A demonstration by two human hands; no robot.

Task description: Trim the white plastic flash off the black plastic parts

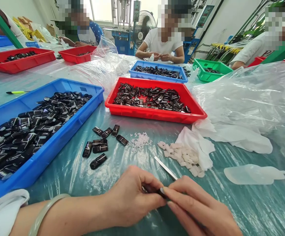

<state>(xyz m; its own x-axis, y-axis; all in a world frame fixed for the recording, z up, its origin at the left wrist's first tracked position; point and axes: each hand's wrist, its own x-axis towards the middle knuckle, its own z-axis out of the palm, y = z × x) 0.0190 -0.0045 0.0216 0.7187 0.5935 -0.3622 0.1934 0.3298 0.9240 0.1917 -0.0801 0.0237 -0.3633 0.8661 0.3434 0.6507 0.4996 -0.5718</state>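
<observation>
My left hand (130, 196) is closed around a small glossy black part (160, 191) at the table's near edge. My right hand (196, 206) pinches a thin metal blade (165, 168) whose tip points up and left, and its fingers meet the black part. Several loose black parts (100, 146) lie on the green plastic sheet just beyond my hands. A pile of small white pads (184, 157) and white scraps (139, 141) sit ahead of my right hand.
A blue tray (59, 137) full of black parts is at left, a red tray (154, 113) of them ahead, with more trays beyond. Clear plastic bags (250, 95) fill the right. Other people sit across the table. A pen (16, 92) lies at far left.
</observation>
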